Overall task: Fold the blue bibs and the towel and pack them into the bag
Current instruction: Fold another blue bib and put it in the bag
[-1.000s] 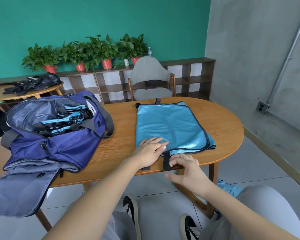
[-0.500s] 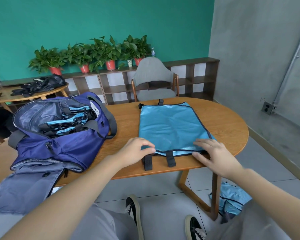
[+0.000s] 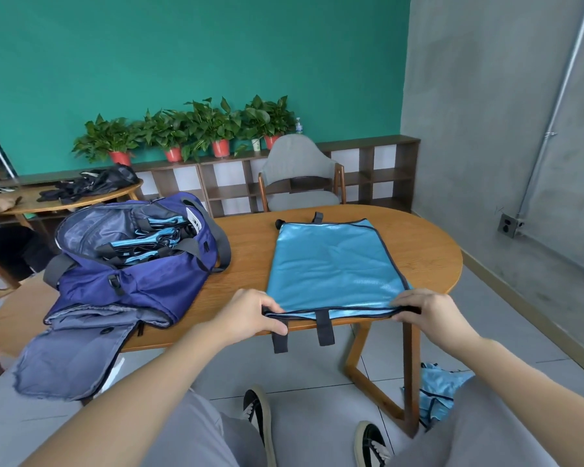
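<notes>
A light blue bib (image 3: 334,264) with dark trim lies flat on the oval wooden table (image 3: 246,257), its two dark straps hanging over the near edge. My left hand (image 3: 250,315) pinches the bib's near left corner, and my right hand (image 3: 422,310) pinches its near right corner. The near edge is lifted slightly off the table. The open navy bag (image 3: 132,264) sits on the table's left side with several folded blue bibs (image 3: 145,241) inside. No towel can be picked out.
More blue fabric (image 3: 435,392) lies on the floor by the table's right leg. A grey chair (image 3: 300,176) stands behind the table. A second table (image 3: 48,200) with black items is at far left. Potted plants line a low shelf at the back.
My right hand moved from the near middle of the bib out to its right corner. My left hand shifted to the left corner. Both now pinch the near edge.
</notes>
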The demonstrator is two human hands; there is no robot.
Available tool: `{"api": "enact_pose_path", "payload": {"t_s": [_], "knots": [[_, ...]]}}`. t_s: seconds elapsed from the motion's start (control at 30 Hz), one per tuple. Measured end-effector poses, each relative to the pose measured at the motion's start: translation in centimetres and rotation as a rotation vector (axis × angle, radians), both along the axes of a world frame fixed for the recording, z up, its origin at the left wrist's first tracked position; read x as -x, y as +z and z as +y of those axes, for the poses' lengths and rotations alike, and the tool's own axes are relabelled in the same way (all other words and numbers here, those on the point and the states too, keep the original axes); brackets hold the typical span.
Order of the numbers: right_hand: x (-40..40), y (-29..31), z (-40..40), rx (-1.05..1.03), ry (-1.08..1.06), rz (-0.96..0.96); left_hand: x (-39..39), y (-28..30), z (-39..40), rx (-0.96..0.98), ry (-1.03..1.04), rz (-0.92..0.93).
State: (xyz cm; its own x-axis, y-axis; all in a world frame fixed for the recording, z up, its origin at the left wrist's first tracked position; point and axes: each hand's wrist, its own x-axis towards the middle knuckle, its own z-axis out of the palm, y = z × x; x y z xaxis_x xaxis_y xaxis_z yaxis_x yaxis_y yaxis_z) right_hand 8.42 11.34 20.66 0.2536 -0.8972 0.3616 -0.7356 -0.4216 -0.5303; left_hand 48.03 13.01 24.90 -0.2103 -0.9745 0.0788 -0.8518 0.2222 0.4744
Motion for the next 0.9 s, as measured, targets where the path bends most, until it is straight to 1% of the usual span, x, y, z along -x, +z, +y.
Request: {"api": "enact_pose_path", "payload": {"t_s": [0.13, 0.23, 0.3, 0.4, 0.47, 0.53, 0.7, 0.83, 0.9], "knots": [[-0.2, 0.4, 0.7, 0.014, 0.003, -0.021, 0.5, -0.2, 1.8, 0.038, 0.033, -0.039], [-0.5, 1.0, 1.3, -0.005, 0.033, 0.071, 1.0, -0.3, 2.8, 0.087, 0.045, -0.080], [-0.5, 1.6, 1.7, -0.037, 0.066, 0.092, 1.0, 0.2, 3.3, 0.083, 0.050, -0.062], [-0.6, 3.3, 2.6, -0.129, 0.089, 0.007, 1.0, 1.6, 4.0, 0.119, 0.070, 0.052], [-0.7, 4.8, 2.8, -0.161, 0.098, -0.054, 1.0, 3.1, 4.1, 0.141, 0.082, 0.178], [-1.0, 6.7, 2.6, -0.176, 0.107, -0.146, 0.7, 4.9, 3.7, 0.132, 0.073, 0.292], [-2.0, 11.0, 0.1, -0.254, 0.116, -0.382, -0.1, 8.3, 1.2, 0.109, 0.046, 0.478], [-3.0, 11.9, -5.0, -0.330, 0.081, -0.489, -1.2, 8.1, -3.5, 0.113, 0.070, 0.510], [-3.5, 11.6, -7.9, -0.367, 0.051, -0.508, -1.7, 7.3, -6.4, 0.105, 0.090, 0.498]]}}
